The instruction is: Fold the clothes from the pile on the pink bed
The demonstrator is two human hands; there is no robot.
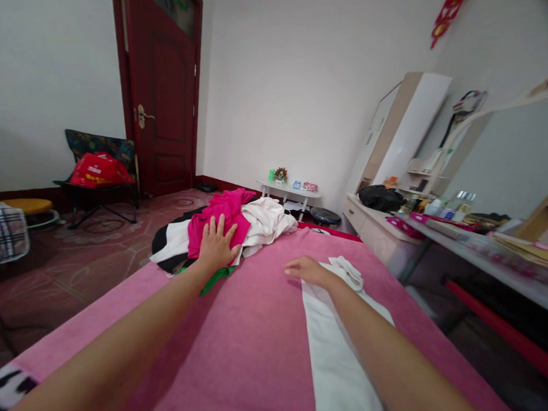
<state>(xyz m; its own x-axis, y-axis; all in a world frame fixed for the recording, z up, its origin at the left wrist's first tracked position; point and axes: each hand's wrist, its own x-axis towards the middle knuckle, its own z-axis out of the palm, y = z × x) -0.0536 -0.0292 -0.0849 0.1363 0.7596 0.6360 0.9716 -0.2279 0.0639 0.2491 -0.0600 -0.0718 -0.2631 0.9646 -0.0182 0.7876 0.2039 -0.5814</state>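
Note:
My left hand (pixel 218 243) rests with spread fingers on a bright pink garment (pixel 228 206) in a heap of clothes. White cloth (pixel 268 221) lies at the heap's right, and black and white pieces show at its left. A bit of green cloth (pixel 216 279) sticks out below my left wrist. Over the edge of a long white garment (pixel 329 342), laid lengthwise on the bed, is my right hand (pixel 306 271). Its fingers are stretched out and hold nothing; I cannot tell whether it touches the cloth. Part of that garment is hidden under my right forearm.
The pink bedspread (pixel 257 339) lies under everything. To the right stands a dressing table (pixel 466 245) crowded with bottles and boxes. A folding chair (pixel 99 137) holding a red bag (pixel 100 170) is by the door (pixel 164 95). A low white table (pixel 291 188) stands at the wall.

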